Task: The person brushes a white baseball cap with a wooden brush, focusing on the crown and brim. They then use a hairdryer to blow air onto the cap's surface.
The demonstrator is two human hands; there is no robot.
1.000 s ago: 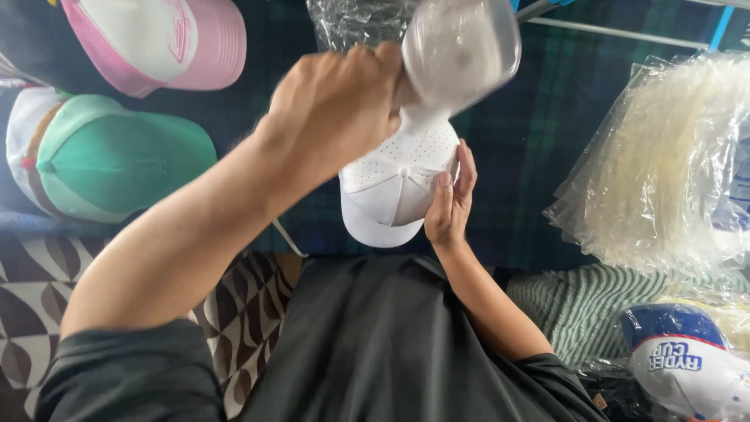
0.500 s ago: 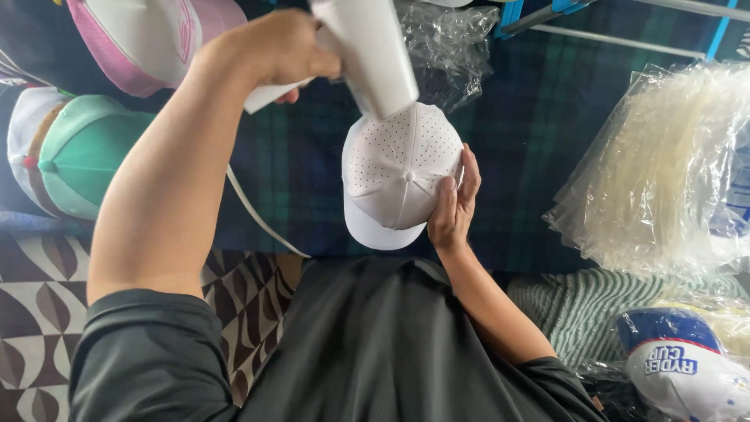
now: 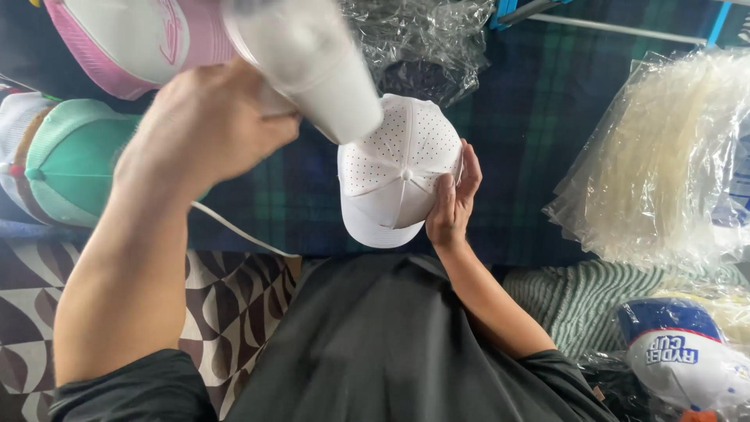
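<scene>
Here, seen from above, we list what lies before us.
Left hand: our left hand (image 3: 207, 125) is wrapped around the handle of a white plastic blower-shaped tool (image 3: 312, 59), its blurred barrel angled down beside the cap.
Right hand: our right hand (image 3: 453, 199) cups the edge of a white perforated baseball cap (image 3: 398, 168), thumb pressed on its crown.
Cap position: held over a dark plaid blanket (image 3: 531, 141), just above our lap.
Nearby: a mint green cap (image 3: 70, 160) and a pink-and-white cap (image 3: 141, 39) at left; a stack of clear plastic bags (image 3: 664, 156) at right.
</scene>
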